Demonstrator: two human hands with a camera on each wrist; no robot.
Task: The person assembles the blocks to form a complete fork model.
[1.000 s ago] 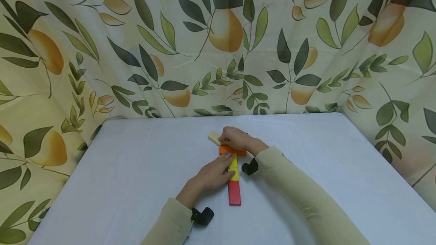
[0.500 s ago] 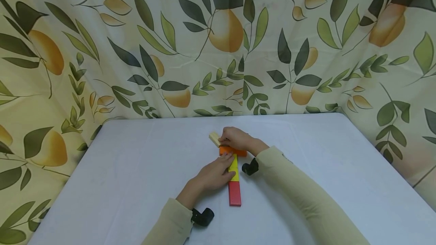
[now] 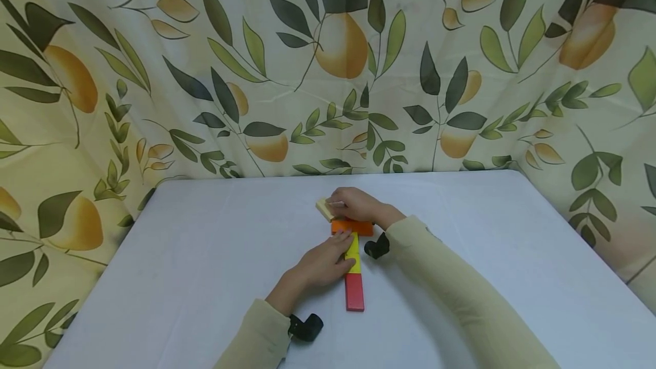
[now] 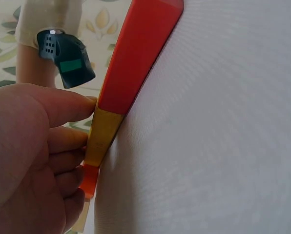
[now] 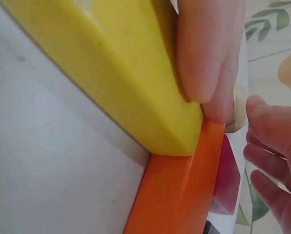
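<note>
A row of painted blocks lies on the white table: red [image 3: 355,294] nearest, then a yellow stretch [image 3: 356,248] with a visible seam, then an orange block [image 3: 361,228] set crosswise. My left hand [image 3: 319,261] rests along the yellow stretch, its fingertips [image 5: 199,73] touching the yellow and reaching the orange one. Beyond the orange block, a pale wood-coloured block [image 3: 323,208] lies at a slant. My right hand [image 3: 361,206] hovers over it with loosely bent fingers, apart from the blocks in the right wrist view. Behind the orange block there, a dark red block [image 5: 227,183] shows.
White cloth covers the table [image 3: 220,255]. A fruit-patterned curtain [image 3: 287,73] hangs right behind its far edge. Each wrist carries a black camera, the left one [image 3: 306,327] and the right one [image 3: 377,247], close to the table. Both forearms reach in from the front.
My right hand has lifted slightly away from the pale block, and its fingers have loosened, baring more of that block. The left hand and the row of blocks look unmoved.
</note>
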